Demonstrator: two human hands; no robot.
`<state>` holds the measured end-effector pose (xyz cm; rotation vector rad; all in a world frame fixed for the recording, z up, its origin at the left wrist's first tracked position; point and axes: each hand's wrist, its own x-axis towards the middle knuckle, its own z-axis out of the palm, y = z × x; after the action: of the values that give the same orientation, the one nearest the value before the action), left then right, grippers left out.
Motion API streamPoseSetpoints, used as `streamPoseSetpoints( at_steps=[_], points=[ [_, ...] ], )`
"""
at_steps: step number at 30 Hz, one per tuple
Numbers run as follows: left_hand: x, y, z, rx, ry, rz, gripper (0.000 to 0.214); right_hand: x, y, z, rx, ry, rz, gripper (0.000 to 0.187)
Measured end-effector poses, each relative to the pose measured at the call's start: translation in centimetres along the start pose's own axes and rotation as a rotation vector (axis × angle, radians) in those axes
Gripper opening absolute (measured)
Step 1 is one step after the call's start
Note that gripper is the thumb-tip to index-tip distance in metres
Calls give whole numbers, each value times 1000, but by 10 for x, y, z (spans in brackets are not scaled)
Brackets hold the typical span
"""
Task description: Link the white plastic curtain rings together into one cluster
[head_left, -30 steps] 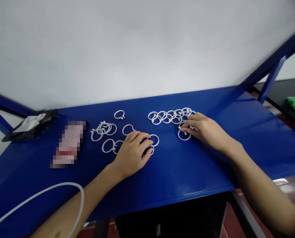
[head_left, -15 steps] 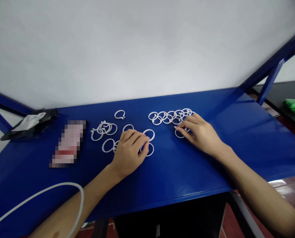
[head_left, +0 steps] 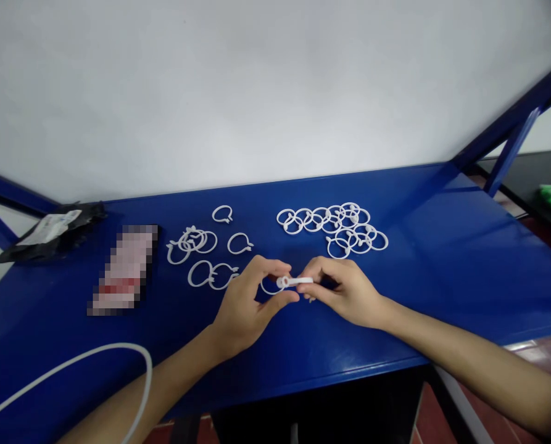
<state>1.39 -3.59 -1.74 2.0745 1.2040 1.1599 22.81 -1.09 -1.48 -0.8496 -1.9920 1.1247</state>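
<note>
In the head view, my right hand [head_left: 344,287] pinches a white plastic ring [head_left: 298,281] between thumb and fingers, turned edge-on toward me with a small eyelet at its left end. My left hand [head_left: 252,302] curves around that eyelet end, thumb and fingers apart; whether they touch it I cannot tell. Under the hands another white ring [head_left: 270,290] lies on the table, partly hidden. To the left are several loose white rings [head_left: 200,273] with small pronged tabs. Overlapping white rings [head_left: 312,220] lie in rows beyond my right hand.
Everything lies on a blue table [head_left: 363,336] against a pale wall. At the left are a blurred-out flat object [head_left: 124,265] and a black plastic bag [head_left: 55,231] with a white label. A white cable [head_left: 85,353] loops over my left forearm. Blue frame bars rise at both sides.
My right hand has come left and nearer from the ring rows, and my left hand has shifted slightly right. A ring is now raised between them.
</note>
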Motion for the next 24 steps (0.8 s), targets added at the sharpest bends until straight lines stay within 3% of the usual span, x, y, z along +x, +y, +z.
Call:
streamPoseSetpoints(
  at_steps=[3,5,11,18,24],
  points=[
    [2,-6,-1,-53,-3,-103,18,0,-1,1,223,-8,133,19],
    [4,-7,-2,-49,-22,-117,11,-1,-2,2,244,-24,140,21],
    [8,-2,-2,-16,-5,50,18,0,-6,2,-51,42,12,16],
    [4,3,-2,-63,47,-28,14,0,-9,2,-50,45,-37,15],
    [2,10,2,-66,38,117,15,-5,-8,0,-115,-36,-186,12]
  ],
)
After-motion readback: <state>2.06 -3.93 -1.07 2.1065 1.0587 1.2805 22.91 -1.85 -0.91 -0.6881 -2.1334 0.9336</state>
